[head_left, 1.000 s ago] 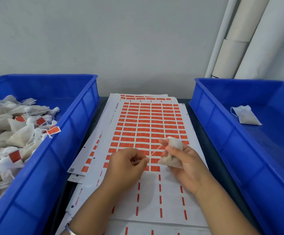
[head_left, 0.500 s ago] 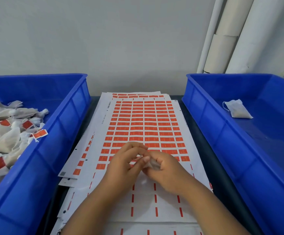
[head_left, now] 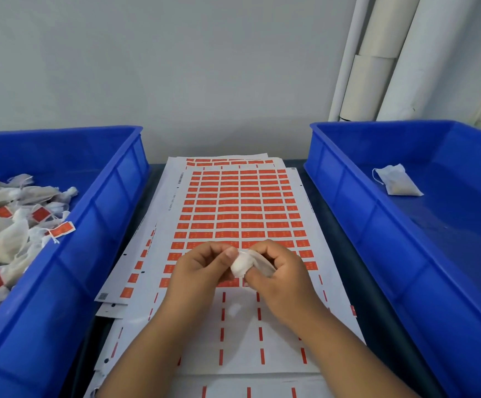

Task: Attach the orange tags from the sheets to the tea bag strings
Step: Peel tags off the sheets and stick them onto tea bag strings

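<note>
Tea bag (head_left: 240, 267), white and crumpled, sits between the two hands, above the near part of the top sheet (head_left: 235, 214) of orange tags. The right hand (head_left: 281, 280) curls its fingers around the bag and holds most of it. The left hand (head_left: 197, 271) pinches the bag's left end with thumb and fingers; maybe the string is there, but it is too thin to see. Both forearms come from the bottom edge and meet over the sheet.

Printing on the tags is too small to read, and so is the barcode line on the sheet's left margin.

The left bin (head_left: 90, 225) holds many tagged bags (head_left: 7, 228). The right bin (head_left: 377, 225) holds one bag (head_left: 397, 183) without a tag.
</note>
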